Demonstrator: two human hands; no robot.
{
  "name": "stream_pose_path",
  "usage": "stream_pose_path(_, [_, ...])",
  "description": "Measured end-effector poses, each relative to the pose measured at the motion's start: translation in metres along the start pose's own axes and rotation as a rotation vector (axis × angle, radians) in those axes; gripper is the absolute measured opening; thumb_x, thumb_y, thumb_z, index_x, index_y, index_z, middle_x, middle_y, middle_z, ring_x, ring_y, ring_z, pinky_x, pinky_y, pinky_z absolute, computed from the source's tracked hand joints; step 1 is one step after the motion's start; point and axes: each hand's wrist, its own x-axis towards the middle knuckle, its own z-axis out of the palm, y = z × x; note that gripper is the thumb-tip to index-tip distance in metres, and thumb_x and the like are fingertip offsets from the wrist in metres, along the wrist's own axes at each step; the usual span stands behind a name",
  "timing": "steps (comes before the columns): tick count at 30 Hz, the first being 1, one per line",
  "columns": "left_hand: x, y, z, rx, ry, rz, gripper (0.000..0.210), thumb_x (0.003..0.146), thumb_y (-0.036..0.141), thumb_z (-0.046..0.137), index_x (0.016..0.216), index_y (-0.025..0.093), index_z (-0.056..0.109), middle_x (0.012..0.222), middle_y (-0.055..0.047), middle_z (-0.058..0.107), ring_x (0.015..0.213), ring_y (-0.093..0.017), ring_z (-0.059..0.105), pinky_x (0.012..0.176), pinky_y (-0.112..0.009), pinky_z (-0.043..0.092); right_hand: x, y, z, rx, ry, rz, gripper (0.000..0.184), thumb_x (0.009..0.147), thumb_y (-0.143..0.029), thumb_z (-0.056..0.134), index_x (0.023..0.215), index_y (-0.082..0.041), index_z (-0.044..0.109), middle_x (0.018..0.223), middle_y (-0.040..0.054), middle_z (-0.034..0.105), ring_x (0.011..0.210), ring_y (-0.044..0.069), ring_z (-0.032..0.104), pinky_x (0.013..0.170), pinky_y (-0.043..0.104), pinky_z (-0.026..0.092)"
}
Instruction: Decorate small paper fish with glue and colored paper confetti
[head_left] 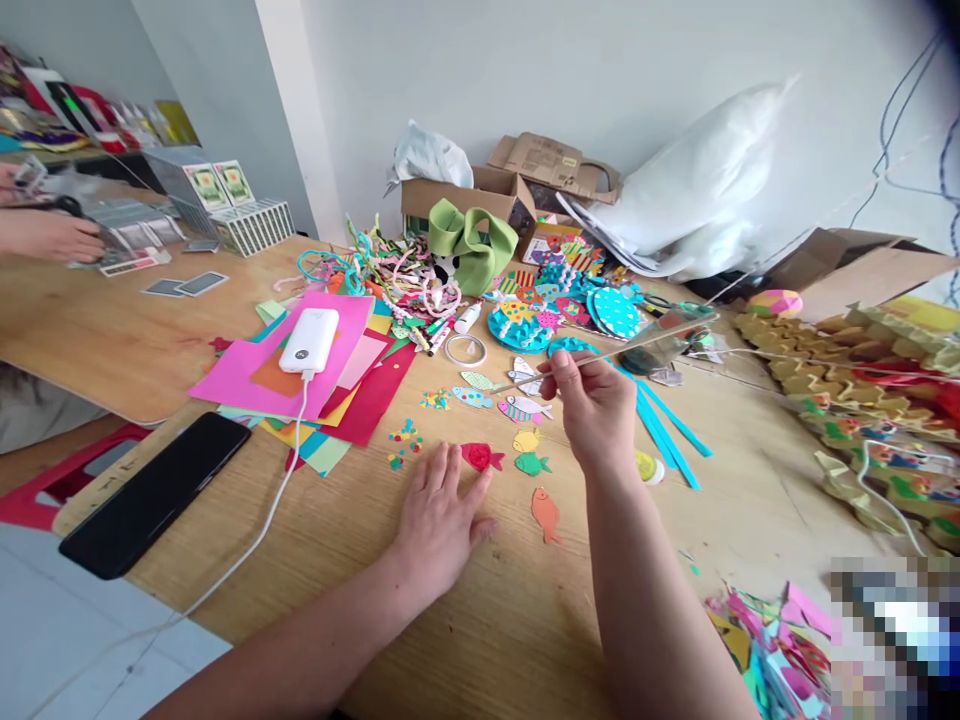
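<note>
My left hand point(439, 515) lies flat on the table with its fingers spread. Its index finger touches the lower edge of a red paper fish point(480, 457). A thin wooden stick point(525, 382) is pinched in my right hand point(592, 405), its tip slanting down to the left above a spotted light blue paper fish point(471, 397). Around it lie a striped fish point(525, 408), a yellow fish point(526, 440), a green fish point(532, 463) and an orange fish point(545, 515). Small coloured paper dots point(405, 443) are scattered left of the red fish.
Coloured paper sheets point(367, 405) lie at left under a white power bank point(309, 340), its cable crossing the table. A black phone point(154, 495) rests near the edge. Blue strips point(667, 435) and egg cartons point(847, 400) are at right. Another person's hand point(56, 236) shows far left.
</note>
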Motion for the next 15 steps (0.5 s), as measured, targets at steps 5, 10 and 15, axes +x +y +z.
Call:
stream_pose_path(5, [0.000, 0.001, -0.001, -0.012, 0.019, -0.001, 0.055, 0.092, 0.055, 0.050, 0.141, 0.031, 0.049, 0.150, -0.017, 0.041, 0.141, -0.039, 0.030, 0.111, -0.056, 0.030, -0.015, 0.013, 0.030, 0.008, -0.266, 0.082, 0.034, 0.086, -0.052, 0.060, 0.081, -0.019, 0.059, 0.068, 0.0013, 0.064, 0.060, 0.014, 0.062, 0.058, 0.027, 0.049])
stream_pose_path(10, [0.000, 0.001, -0.005, -0.026, -0.012, -0.002, 0.052, 0.093, 0.057, 0.049, 0.133, 0.026, 0.057, 0.147, -0.016, 0.045, 0.141, -0.039, 0.032, 0.111, -0.057, 0.031, -0.035, 0.019, 0.058, -0.122, -0.447, 0.082, 0.026, 0.092, -0.043, 0.054, 0.082, -0.019, 0.060, 0.072, 0.0037, 0.067, 0.066, 0.017, 0.065, 0.059, 0.027, 0.048])
stream_pose_path(15, [0.002, 0.002, -0.005, -0.005, -0.036, -0.008, 0.053, 0.092, 0.059, 0.049, 0.122, 0.019, 0.065, 0.144, -0.018, 0.048, 0.140, -0.039, 0.033, 0.112, -0.056, 0.031, -0.045, 0.022, 0.067, -0.236, -0.469, -0.065, 0.028, 0.097, -0.037, 0.043, 0.077, -0.021, 0.056, 0.081, 0.0060, 0.068, 0.072, 0.018, 0.065, 0.067, 0.030, 0.049])
